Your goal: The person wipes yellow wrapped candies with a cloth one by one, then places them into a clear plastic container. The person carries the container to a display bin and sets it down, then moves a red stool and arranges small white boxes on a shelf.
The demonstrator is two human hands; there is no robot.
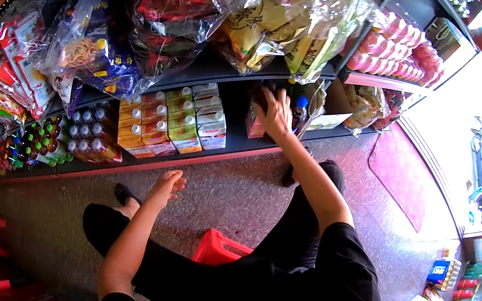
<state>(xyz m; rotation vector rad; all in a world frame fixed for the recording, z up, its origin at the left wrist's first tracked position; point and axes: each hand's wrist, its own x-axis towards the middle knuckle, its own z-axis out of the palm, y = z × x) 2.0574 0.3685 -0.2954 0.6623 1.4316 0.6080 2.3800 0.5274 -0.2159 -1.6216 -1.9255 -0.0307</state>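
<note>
A: Carton (254,124), the reddish drink box at the right end of the bottom shelf (235,149), is what your right hand (275,112) is on. It stands upright against the dark back of the shelf, just right of the row of white-topped cartons (211,121).

B: Why would it sit there, and not with the others?

A: As a judgement: the shelf runs in blocks by colour, orange cartons (134,125), then green cartons (182,117), then white ones, so a reddish box at the end starts its own block. Upright with faces forward keeps each row tidy and easy to read.

B: How is your right hand set?

A: Your right arm reaches far forward from the lower right, nearly straight, with the palm down over the carton's top. The fingers look spread and draped over it; whether they pinch it or only rest on it, you cannot tell from here. A bottle with a blue cap (301,111) stands just beside the hand, on its right.

B: And the other one?

A: Your left hand (167,186) hangs loose over the speckled floor (227,193), near the shelf's front edge, fingers lightly curled and holding nothing. You are crouched, knees wide, with a red basket (217,251) near you between your legs.
</note>
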